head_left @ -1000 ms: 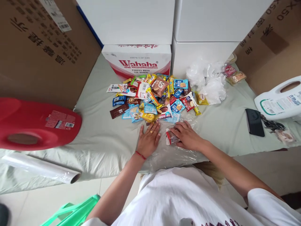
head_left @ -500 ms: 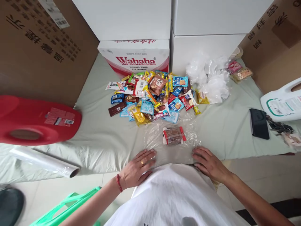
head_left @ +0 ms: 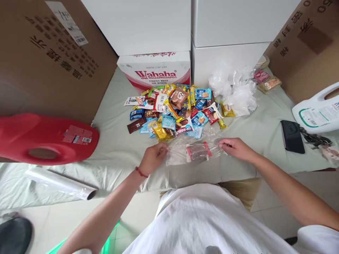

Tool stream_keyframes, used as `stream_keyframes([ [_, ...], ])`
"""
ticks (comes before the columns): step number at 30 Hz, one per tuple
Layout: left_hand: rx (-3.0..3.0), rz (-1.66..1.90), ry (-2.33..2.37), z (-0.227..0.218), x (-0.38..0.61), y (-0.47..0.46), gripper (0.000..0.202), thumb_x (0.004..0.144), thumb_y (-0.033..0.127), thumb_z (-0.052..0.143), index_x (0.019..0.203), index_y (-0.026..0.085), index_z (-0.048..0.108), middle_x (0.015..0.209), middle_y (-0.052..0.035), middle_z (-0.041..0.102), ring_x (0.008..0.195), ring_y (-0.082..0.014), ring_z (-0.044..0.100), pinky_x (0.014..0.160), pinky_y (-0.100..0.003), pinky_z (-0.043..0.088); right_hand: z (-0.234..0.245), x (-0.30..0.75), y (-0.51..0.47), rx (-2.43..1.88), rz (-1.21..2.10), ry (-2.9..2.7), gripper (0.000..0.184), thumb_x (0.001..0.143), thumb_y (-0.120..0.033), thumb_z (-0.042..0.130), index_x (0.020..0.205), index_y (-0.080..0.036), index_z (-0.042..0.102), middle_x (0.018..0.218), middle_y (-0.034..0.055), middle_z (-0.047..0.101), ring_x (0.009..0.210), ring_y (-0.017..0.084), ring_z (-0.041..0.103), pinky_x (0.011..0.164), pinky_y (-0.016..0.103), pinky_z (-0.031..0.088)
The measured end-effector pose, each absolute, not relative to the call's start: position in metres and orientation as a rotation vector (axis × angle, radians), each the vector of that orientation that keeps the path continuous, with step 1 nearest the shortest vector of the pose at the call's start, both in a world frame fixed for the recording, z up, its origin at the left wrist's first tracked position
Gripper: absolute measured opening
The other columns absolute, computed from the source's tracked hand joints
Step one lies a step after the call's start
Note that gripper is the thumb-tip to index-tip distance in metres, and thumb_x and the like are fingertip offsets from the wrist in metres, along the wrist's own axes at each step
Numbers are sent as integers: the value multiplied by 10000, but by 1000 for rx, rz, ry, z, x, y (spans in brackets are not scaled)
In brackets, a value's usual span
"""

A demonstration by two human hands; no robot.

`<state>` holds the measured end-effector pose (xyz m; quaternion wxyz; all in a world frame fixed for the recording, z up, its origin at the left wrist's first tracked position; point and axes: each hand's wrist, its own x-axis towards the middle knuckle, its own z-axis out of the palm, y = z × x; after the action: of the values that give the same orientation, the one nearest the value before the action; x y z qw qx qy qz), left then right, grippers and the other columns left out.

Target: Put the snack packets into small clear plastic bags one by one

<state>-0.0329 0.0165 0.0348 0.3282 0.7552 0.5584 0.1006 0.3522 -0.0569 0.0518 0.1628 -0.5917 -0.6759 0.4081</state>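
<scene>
A sheet of clear plastic film [head_left: 176, 155] stretches between my two hands. Its near edge is folded up over a snack packet [head_left: 198, 151] with red ends and a brown middle. My left hand [head_left: 155, 157] is closed, pinching the film at its left side. At the right side, my right hand [head_left: 235, 148] pinches the film between thumb and fingers. Just beyond the film lies a heap of wrapped snacks [head_left: 176, 123] in blue, yellow, brown and red.
A Wahaha carton [head_left: 159, 72] stands behind the heap. Crumpled clear plastic [head_left: 235, 95] lies to its right. A red jug [head_left: 47, 141] and a film roll [head_left: 62, 183] are at left; a black phone [head_left: 292, 137], keys [head_left: 316, 139] and a white jug [head_left: 317, 109] at right.
Both hands have moved forward from the near edge of the film and closed on it. The film's near part has been lifted and folded over the packet.
</scene>
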Motion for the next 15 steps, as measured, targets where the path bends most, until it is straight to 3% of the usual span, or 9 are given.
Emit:
stream_keyframes([
  [5,2029,463,1841,36,-16,31,196,870,328,578,999,204,659,922,-72,677,859,-252,644,737,-338,470,51,347,-30,-2180,764,-2195,214,935,-283,520,993,-205,710,946,64,707,797,208,613,661,277,389],
  [9,2093,1120,2043,55,-18,-5,191,918,239,510,1031,180,652,975,-102,640,935,-261,608,842,-387,466,68,333,-13,-2112,300,-2242,293,1001,-298,473,1145,-182,700,1085,122,689,1039,275,582,827,328,436],
  [12,2379,1370,1645,65,-3,-41,214,918,142,512,1061,203,659,947,-84,659,936,-236,596,865,-380,454,70,312,10,-1829,257,-2378,343,1012,-308,502,1269,-145,660,1187,152,665,1154,295,520,1010,382,397],
  [15,2704,996,1067,57,29,-59,316,941,135,519,1202,241,663,1071,-79,708,950,-216,599,826,-368,441,58,285,36,-1750,326,-2474,463,986,-375,586,1377,-128,593,1280,176,638,1205,314,498,1042,412,378],
])
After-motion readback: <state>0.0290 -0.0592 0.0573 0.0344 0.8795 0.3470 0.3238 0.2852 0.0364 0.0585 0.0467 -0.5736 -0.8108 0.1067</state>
